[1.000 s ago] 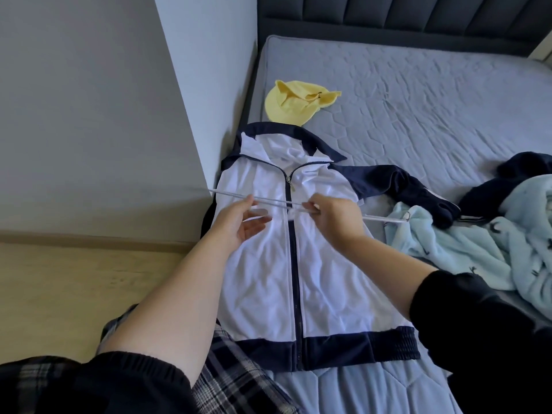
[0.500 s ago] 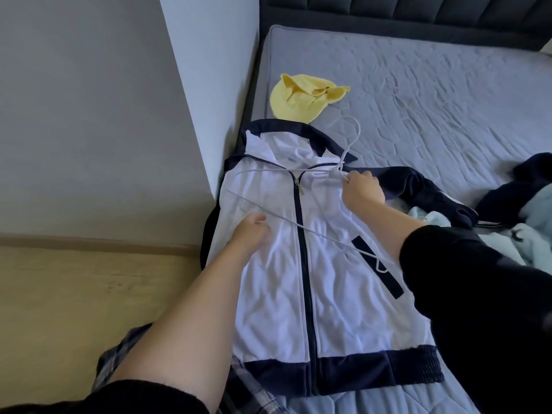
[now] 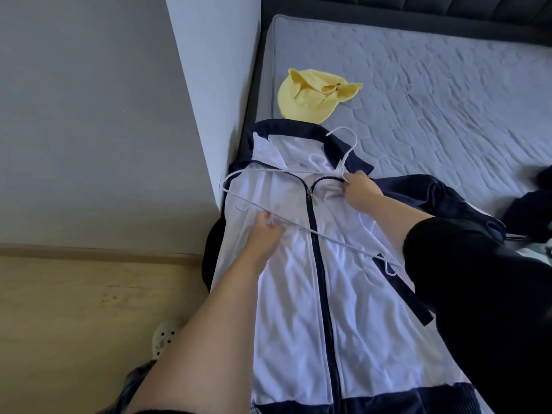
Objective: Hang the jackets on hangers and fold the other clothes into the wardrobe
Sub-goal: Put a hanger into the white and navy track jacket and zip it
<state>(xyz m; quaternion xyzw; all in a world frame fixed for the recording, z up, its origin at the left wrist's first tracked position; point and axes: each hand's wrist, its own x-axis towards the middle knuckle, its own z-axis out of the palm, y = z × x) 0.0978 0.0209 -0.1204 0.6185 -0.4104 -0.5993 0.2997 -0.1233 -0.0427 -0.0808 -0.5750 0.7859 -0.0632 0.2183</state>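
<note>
Holding what, the left hand?

Its fingers are curled round the long lower bar of a thin white hanger, low over the chest of the jacket.

And the right hand?

It pinches the same hanger where the hook begins, just beside the open top of the zip. The hanger sits slanted across the chest, outside the cloth. The hook reaches past the collar.

How does the jacket look?

The body is white. The collar, the zip line, the band at the hem and the sleeve are dark navy, and one dark slanted strip is on the front near the right forearm. It is zipped almost to the top, only the neck is parted. It lies flat, front side up.

Where is it lying?

On the bed, along the edge near the grey wall panel, with the collar toward the dark headboard. One sleeve stretches out to the right over the grey quilted cover.

What more is around?

A crumpled yellow cloth lies just beyond the collar. Some dark clothes are at the right edge. Down on the wooden floor there is a pale shoe with holes.
</note>
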